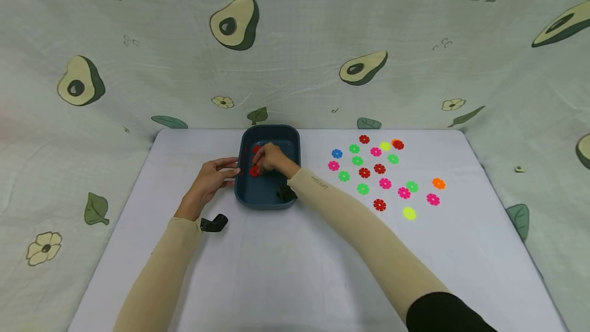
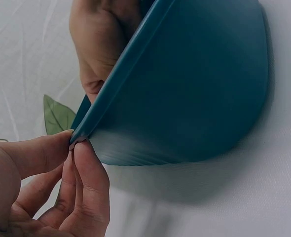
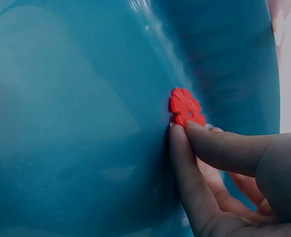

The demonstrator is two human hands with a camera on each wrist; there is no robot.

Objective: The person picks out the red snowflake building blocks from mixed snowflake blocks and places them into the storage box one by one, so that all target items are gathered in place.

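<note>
A dark blue rectangular tub [image 1: 260, 201] stands at the table's back. My left hand [image 1: 209, 183] is at its left side; the left wrist view shows thumb and index finger [image 2: 91, 173] pinching the tub's rim [image 2: 121, 74]. Inside the tub, my right hand [image 1: 272, 159] pinches a red notched plastic disc [image 3: 186, 106] between thumb and fingertip, close to the tub's wall. From the head, two red discs show by that hand, one nearer [image 1: 254, 170] and one farther [image 1: 256, 149]; which of them is pinched I cannot tell.
Right of the tub, several loose notched discs lie spread out, among them a blue disc [image 1: 337, 153], a green disc [image 1: 363, 189], a pink disc [image 1: 433, 199] and a yellow disc [image 1: 409, 213]. A patterned cloth [image 1: 295, 65] hangs behind the white table [image 1: 276, 270].
</note>
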